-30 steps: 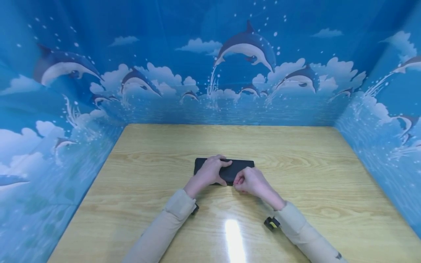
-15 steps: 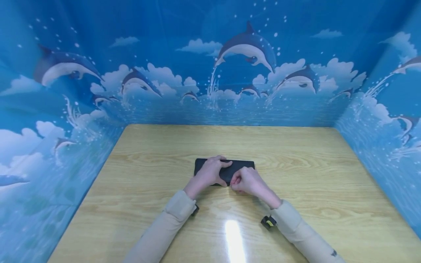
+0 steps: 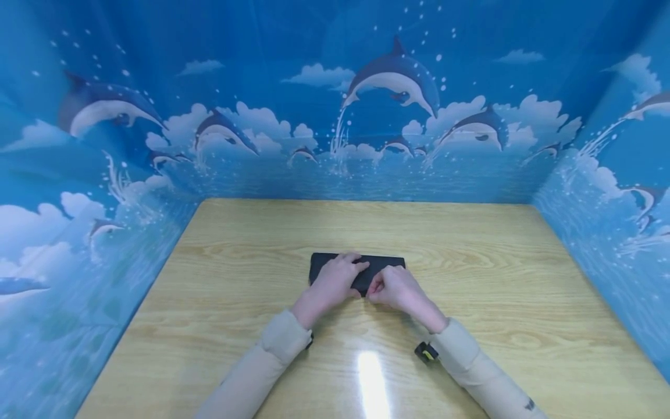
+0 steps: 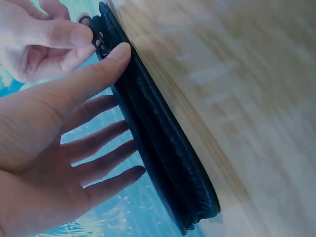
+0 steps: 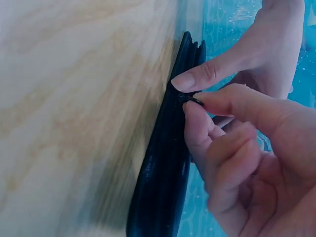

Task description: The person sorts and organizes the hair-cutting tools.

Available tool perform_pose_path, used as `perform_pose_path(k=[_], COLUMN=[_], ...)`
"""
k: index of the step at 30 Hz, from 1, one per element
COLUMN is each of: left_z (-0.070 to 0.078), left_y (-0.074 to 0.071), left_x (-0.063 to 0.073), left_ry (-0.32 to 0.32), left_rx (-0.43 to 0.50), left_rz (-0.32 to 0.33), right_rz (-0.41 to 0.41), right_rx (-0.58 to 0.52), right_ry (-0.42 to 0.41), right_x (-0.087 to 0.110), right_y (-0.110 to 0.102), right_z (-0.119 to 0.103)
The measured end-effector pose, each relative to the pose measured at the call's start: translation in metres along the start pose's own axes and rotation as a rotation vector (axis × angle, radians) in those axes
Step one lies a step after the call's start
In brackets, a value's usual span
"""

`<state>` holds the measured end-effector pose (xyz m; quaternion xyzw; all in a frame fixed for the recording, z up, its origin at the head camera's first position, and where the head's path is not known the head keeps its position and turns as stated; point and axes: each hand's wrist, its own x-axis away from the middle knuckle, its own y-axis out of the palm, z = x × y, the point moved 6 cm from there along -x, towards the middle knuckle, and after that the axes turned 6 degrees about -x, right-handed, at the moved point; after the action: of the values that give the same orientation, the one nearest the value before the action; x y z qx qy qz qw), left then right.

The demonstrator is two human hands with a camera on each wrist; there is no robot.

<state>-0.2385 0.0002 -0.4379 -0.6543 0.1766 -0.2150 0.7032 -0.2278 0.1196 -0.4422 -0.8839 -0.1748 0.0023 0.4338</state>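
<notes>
A long black zip case [image 3: 386, 263] with a leathery surface lies on the table, its zipped edge facing me. My left hand [image 3: 333, 282] holds it across the left half. In the left wrist view the thumb [image 4: 118, 53] presses the zipped edge, while the other fingers reach over the top face. Beside that thumb, my right hand [image 3: 400, 289] pinches a small dark zip pull [image 5: 196, 100] between thumb and index finger; its remaining fingers are curled. The zipped edge of the case [image 5: 165, 163] runs on past the right hand. What lies inside the case is hidden.
The light wood-grain table [image 3: 251, 233] extends around the case, with a bright glare patch [image 3: 373, 381] near the front. Blue dolphin-print curtains [image 3: 293, 105] enclose the back and sides. A small dark wrist camera [image 3: 426, 352] hangs under the right cuff.
My right hand has slid slightly left along the zipped edge, closer to the left thumb. The left hand has drawn back a little toward me. The case has stayed in place.
</notes>
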Motion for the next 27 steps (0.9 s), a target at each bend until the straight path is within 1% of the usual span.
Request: perform_pose_path(k=[3, 6, 9, 14, 20, 24, 27], left_z=[0.005, 0.01, 0.014, 0.018, 0.018, 0.017, 0.016], left_y=[-0.004, -0.008, -0.01, -0.008, -0.003, -0.003, -0.004], left_x=[0.003, 0.006, 0.009, 0.01, 0.007, 0.005, 0.004], left_ry=[0.022, 0.043, 0.057, 0.068, 0.044, 0.029, 0.014], left_rx=[-0.005, 0.013, 0.051, 0.107, 0.17, 0.17, 0.171], left_rz=[0.022, 0.062, 0.1, 0.143, 0.144, 0.144, 0.141], right_rz=[0.026, 0.036, 0.032, 0.011, 0.006, -0.006, -0.003], right_rx=[0.046, 0.061, 0.052, 0.012, 0.006, 0.001, 0.013], right_ry=[-0.017, -0.022, -0.023, -0.014, -0.049, -0.063, -0.072], right_x=[0.0, -0.001, 0.0, 0.0, 0.0, -0.001, -0.001], right_y=[-0.002, -0.002, -0.002, -0.003, -0.002, -0.003, -0.01], right_z=[-0.002, -0.002, -0.001, 0.001, 0.0, 0.0, 0.001])
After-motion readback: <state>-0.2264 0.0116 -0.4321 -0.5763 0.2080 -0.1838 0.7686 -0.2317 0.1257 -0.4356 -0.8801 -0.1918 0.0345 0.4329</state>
